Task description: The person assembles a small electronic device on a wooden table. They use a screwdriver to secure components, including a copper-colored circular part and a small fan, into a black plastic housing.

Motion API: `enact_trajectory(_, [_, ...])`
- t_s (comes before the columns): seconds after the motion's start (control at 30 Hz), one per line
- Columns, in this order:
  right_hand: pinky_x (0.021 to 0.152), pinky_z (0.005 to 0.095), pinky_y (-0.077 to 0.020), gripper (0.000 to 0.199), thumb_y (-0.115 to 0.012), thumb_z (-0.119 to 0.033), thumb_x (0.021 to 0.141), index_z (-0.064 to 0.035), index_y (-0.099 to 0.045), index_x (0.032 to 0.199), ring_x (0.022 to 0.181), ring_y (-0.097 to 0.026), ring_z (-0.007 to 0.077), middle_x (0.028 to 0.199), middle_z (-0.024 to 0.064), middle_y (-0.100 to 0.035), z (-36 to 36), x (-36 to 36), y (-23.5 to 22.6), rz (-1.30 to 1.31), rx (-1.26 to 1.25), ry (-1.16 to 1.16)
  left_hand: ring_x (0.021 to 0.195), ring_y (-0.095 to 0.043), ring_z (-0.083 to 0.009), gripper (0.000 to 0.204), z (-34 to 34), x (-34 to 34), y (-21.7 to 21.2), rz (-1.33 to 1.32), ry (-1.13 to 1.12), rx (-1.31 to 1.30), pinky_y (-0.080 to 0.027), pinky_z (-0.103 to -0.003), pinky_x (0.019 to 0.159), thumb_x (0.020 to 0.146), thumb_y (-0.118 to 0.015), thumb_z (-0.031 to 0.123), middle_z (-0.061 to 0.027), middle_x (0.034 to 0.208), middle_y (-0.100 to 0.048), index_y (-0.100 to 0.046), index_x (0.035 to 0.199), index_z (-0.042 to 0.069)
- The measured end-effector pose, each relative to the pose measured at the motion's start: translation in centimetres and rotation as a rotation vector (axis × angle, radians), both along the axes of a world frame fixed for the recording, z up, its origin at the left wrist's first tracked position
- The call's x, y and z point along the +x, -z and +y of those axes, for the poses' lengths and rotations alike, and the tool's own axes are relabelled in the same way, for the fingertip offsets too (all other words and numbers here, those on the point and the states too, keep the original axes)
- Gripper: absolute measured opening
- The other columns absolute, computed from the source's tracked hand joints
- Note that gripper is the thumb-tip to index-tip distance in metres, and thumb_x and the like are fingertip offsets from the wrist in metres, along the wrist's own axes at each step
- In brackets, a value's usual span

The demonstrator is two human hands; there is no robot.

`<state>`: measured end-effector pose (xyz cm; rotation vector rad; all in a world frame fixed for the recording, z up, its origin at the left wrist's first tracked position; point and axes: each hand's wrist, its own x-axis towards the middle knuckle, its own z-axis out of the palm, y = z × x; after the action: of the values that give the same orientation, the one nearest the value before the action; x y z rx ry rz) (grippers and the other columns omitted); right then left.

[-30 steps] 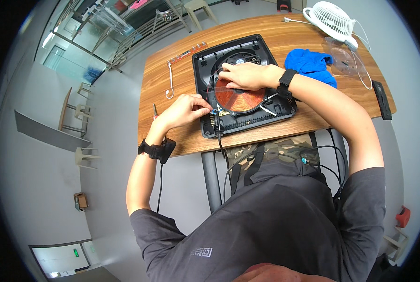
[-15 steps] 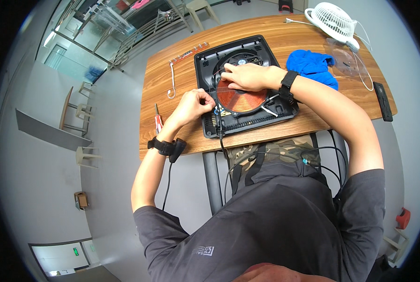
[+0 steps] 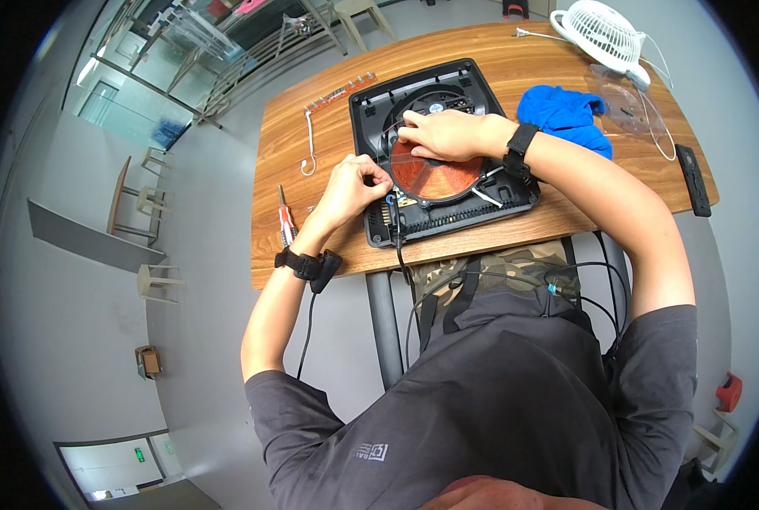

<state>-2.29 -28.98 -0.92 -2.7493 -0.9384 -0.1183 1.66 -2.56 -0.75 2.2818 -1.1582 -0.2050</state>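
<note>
An opened induction cooker with a black housing lies on the table in front of me. Its round copper coil sits over the nearer half of the housing. My right hand reaches across the coil, fingers bent over its far left edge and thumb against the windings. At the coil's left edge my left hand is closed in a pinch; what lies between its fingertips is too small to make out. Just below those fingers, part of a circuit board shows. A black cable leaves the housing's near side.
A red-and-clear-handled screwdriver lies by my left forearm. Farther off are a white cable and a strip of parts. On the right are a blue cloth, a white fan, a clear plastic piece and a black bar.
My left hand has shifted slightly to the right and up along the coil's edge, still pinched. The right hand stays almost in place on the coil.
</note>
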Motion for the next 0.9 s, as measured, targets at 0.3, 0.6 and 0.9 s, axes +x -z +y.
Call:
enact_trajectory(0.3, [0.080, 0.0513, -0.0551, 0.038, -0.055, -0.031, 0.103, -0.0045, -0.051, 0.129, 0.093, -0.065, 0.0444, 0.124, 0.0214, -0.051, 0.0, 0.0, 0.1, 0.001, -0.010, -0.002, 0.081, -0.056, -0.0169, 0.011, 0.2, 0.0, 0.5, 0.021, -0.005, -0.023, -0.048, -0.032, 0.076, 0.082, -0.079, 0.013, -0.0046, 0.081, -0.067, -0.076, 0.087, 0.003])
enact_trajectory(0.6, [0.080, 0.0511, -0.0554, 0.036, -0.054, -0.032, 0.103, -0.0050, -0.050, 0.127, 0.094, -0.065, 0.0442, 0.123, 0.0210, -0.051, 0.1, -0.2, 0.0, 0.006, -0.016, -0.002, 0.081, -0.056, -0.0173, 0.011, 0.2, -0.1, 0.8, -0.026, -0.008, -0.024, -0.049, -0.032, 0.076, 0.081, -0.080, 0.013, -0.0036, 0.081, -0.068, -0.077, 0.086, 0.004])
enact_trajectory(0.9, [0.081, 0.0511, -0.0562, 0.037, -0.053, -0.032, 0.104, -0.0052, -0.050, 0.129, 0.095, -0.066, 0.0443, 0.124, 0.0207, -0.051, 0.0, 0.0, 0.3, 0.004, -0.026, 0.004, 0.081, -0.057, -0.0189, 0.012, 0.1, 0.3, 1.1, -0.040, 0.012, 0.001, -0.049, -0.033, 0.077, 0.079, -0.081, 0.013, -0.0048, 0.081, -0.070, -0.076, 0.085, 0.003])
